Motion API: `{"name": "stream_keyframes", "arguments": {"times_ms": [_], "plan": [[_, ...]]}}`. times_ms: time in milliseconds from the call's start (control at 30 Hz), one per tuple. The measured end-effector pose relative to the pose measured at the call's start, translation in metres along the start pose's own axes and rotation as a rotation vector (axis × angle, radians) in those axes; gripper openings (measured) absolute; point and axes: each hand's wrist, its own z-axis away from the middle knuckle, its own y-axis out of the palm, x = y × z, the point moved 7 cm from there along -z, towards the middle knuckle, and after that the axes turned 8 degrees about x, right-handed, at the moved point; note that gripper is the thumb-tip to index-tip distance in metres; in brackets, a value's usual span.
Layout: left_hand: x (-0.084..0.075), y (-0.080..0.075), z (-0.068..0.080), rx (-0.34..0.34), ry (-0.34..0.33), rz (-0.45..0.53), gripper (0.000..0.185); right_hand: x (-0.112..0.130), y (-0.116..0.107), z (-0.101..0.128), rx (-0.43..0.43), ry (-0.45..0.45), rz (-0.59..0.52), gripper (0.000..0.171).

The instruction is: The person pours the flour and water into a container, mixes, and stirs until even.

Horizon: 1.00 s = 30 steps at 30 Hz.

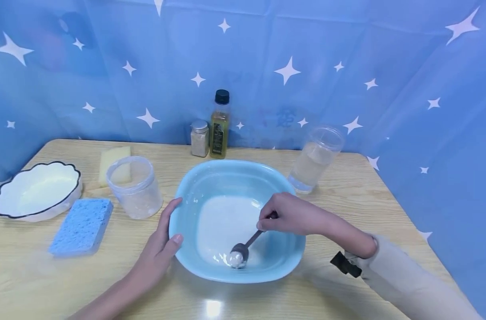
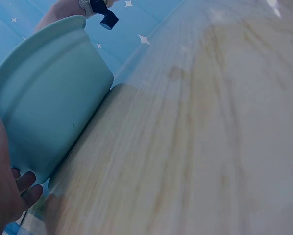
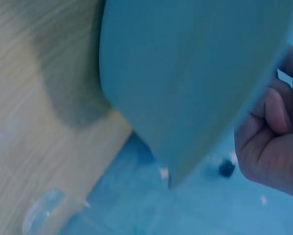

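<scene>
At the table's (image 1: 347,284) 9 o'clock edge sits a white dish (image 1: 36,191), with a blue sponge (image 1: 82,226) below it at 7 o'clock and a clear tub (image 1: 134,186) just right of both. The left hand (image 1: 156,253) presses relaxed fingers against the basin (image 1: 236,178) rim at 9 o'clock, apparently to steady it. Dead center, the basin holds white liquid. A jar (image 1: 199,138) and oil bottle (image 1: 219,124) stand at 12 o'clock. The right hand (image 1: 288,218), at the basin's 3 o'clock, pinches a spoon (image 1: 240,254) whose bowl dips toward 6 o'clock, likely stirring. A plastic cup (image 1: 315,160) stands at 1 o'clock. Only the head view shows the spoon; the wrist views show the basin's outer wall.
</scene>
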Motion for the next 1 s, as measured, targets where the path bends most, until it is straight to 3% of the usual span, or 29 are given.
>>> {"name": "stream_keyframes", "arguments": {"times_ms": [267, 467, 667, 833, 1000], "plan": [[0.000, 0.003, -0.001, 0.035, 0.016, 0.033, 0.062, -0.004, -0.008, -0.023, -0.213, 0.040, 0.076, 0.016], [0.001, 0.000, 0.001, 0.030, 0.014, 0.038, 0.062, -0.016, -0.028, -0.030, -0.276, 0.150, 0.157, 0.018], [0.001, 0.000, 0.000, 0.046, 0.009, 0.050, 0.061, -0.025, -0.044, -0.003, -0.210, 0.237, 0.251, 0.020], [0.002, -0.001, 0.000, 0.048, 0.008, 0.057, 0.061, -0.025, -0.045, 0.015, -0.108, 0.210, 0.231, 0.022], [0.003, 0.000, 0.001, 0.046, 0.002, 0.061, 0.061, -0.023, -0.037, 0.017, -0.005, 0.158, 0.166, 0.019]]}}
